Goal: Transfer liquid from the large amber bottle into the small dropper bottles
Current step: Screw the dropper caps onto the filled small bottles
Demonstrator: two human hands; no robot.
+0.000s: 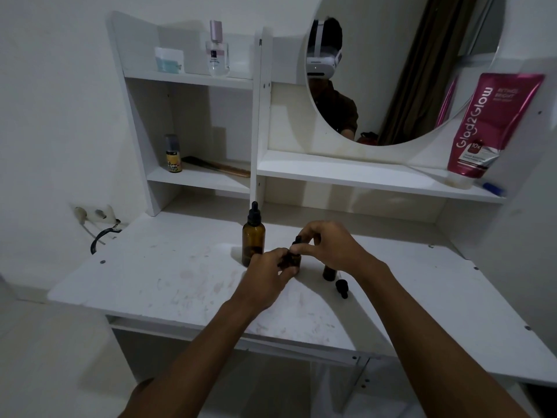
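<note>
Left hand (265, 277) grips a small bottle (295, 261) on the table (150, 282); right hand (330, 248) pinches its dropper (297, 240). The large bottle (253, 238) stands capped just left of them

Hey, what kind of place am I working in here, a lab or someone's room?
Most likely a bedroom dressing table, not a lab: a round mirror is set into the white vanity desk, a perfume bottle stands on the top shelf, and a pink cosmetic tube leans beside the mirror.
</note>
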